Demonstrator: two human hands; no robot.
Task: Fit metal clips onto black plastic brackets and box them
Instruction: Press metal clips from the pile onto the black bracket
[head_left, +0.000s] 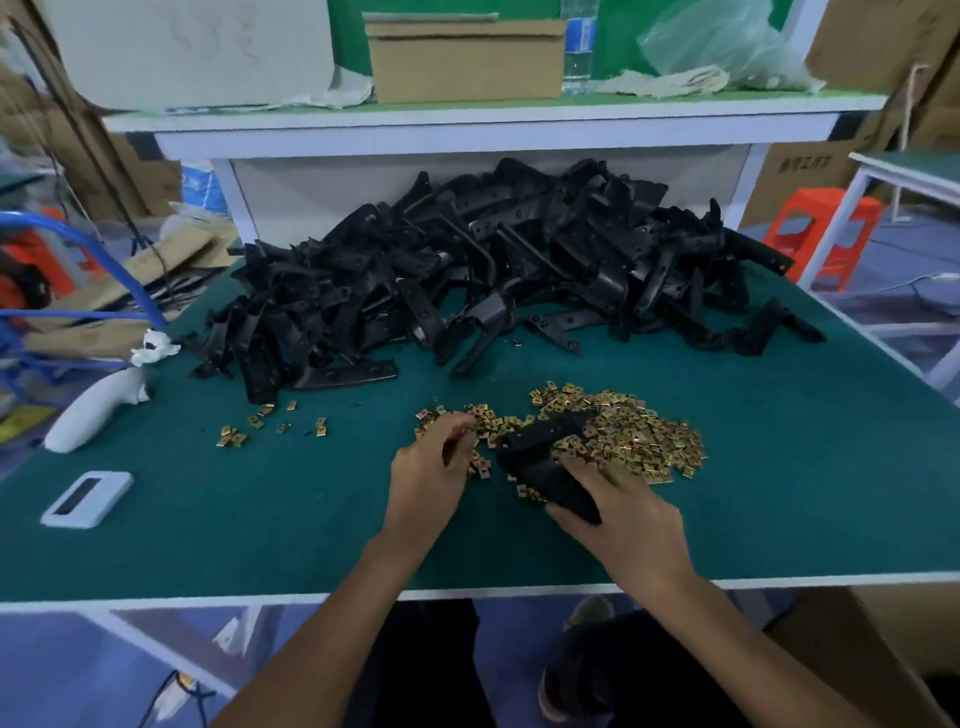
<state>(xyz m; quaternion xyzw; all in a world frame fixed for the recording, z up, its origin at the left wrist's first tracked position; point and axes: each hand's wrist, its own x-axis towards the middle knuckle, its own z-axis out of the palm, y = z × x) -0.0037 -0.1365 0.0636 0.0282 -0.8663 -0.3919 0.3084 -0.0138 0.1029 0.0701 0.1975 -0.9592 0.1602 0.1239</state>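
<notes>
My right hand (626, 514) grips a black plastic bracket (543, 452) by its near end, holding it low over a spread of small gold metal clips (634, 431) on the green table (260, 493). My left hand (434, 462) rests fingers-down at the left edge of the clips, its fingertips curled among them; whether a clip is pinched is hidden. A big heap of black brackets (493, 265) fills the back of the table. A few stray clips (260, 423) lie to the left.
A white handheld tool (96, 408) and a small white rectangular frame (85, 499) lie at the table's left. A cardboard box (465, 60), a water bottle (577, 47) and a plastic bag sit on the shelf above. An orange stool (821, 234) stands at the right.
</notes>
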